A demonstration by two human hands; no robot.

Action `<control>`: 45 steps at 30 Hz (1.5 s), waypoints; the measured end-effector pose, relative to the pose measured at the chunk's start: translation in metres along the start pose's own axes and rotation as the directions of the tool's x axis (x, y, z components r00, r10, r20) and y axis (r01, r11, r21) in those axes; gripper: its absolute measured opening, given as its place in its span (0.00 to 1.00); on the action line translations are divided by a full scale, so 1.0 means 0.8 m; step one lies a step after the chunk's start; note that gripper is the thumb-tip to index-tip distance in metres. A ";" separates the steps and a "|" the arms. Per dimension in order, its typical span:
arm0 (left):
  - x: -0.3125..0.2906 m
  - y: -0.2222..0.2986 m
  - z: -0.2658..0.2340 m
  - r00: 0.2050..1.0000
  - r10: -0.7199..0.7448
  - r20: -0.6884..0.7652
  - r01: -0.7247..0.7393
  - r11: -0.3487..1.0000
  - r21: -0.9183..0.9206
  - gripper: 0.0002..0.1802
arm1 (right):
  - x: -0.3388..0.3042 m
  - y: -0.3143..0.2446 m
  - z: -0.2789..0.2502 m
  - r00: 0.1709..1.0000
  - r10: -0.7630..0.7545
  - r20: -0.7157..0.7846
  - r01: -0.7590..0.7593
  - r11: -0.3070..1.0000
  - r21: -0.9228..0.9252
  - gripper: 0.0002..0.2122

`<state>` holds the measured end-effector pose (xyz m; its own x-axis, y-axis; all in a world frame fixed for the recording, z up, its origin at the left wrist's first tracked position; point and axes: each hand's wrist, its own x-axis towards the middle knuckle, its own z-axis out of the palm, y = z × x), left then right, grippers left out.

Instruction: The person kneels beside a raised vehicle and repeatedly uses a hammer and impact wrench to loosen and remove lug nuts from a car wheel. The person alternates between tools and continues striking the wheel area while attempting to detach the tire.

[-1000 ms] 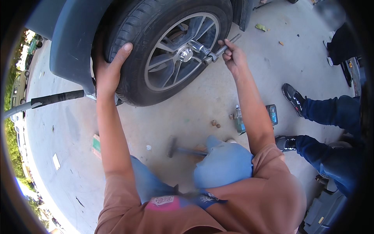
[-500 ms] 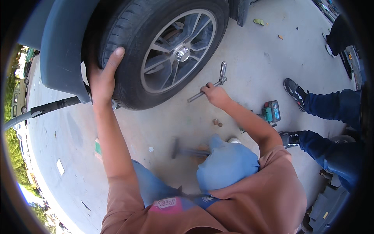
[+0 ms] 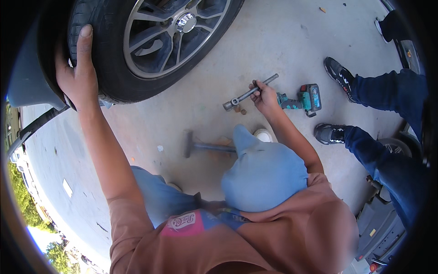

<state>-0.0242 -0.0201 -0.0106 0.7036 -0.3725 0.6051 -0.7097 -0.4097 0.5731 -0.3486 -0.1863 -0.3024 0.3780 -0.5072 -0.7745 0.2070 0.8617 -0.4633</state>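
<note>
My left hand (image 3: 80, 86) is on the car tire (image 3: 108, 59), thumb stretched along the tread. Its other fingers are mostly hidden in the wheel well. The tire sits on a silver multi-spoke rim (image 3: 171, 32). Over the floor, to the right of the wheel, my right hand (image 3: 264, 97) is closed around the bar of a metal T-handle socket wrench (image 3: 243, 96). The wrench's socket end points left, close above a few small brownish lug nuts (image 3: 242, 111).
A teal cordless impact wrench (image 3: 305, 99) lies right of my right hand. A hammer (image 3: 210, 147) lies before my bent knee. Another person's shoes (image 3: 337, 75) and dark trousers are at the right. The grey fender (image 3: 34, 75) overhangs the wheel; a dark bar (image 3: 34, 128) extends beneath.
My right hand has turned the wrench, so its socket end now points left, toward the nuts. My left hand stays on the tire. The view has shifted, with the wheel now further up and left.
</note>
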 end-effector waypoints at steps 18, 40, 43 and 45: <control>-0.007 -0.006 -0.011 0.978 0.168 0.122 -0.187 0.968 0.168 0.40 | -0.146 -0.013 0.032 0.999 0.004 -0.043 -0.039 0.499 -0.866 0.18; -0.180 -0.108 -0.069 0.804 0.566 0.181 -0.528 0.821 -0.218 0.16 | -0.108 0.083 -0.088 0.887 0.208 -0.413 -0.249 -0.538 -0.806 0.19; -0.268 -0.138 -0.073 0.861 0.248 0.444 -0.203 0.968 -0.147 0.15 | -0.103 0.109 -0.015 0.994 0.109 0.031 0.083 -0.513 -0.854 0.22; -0.328 -0.151 -0.061 0.750 -0.117 0.651 0.087 0.993 0.079 0.23 | -0.086 0.136 -0.008 0.978 0.007 0.208 0.180 -0.533 -0.827 0.22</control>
<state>-0.1245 0.1675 -0.2117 0.6335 -0.7733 0.0269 -0.6407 -0.5048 0.5786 -0.3575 -0.0577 -0.3022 0.5590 -0.4867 -0.6713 -0.7883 -0.5628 -0.2484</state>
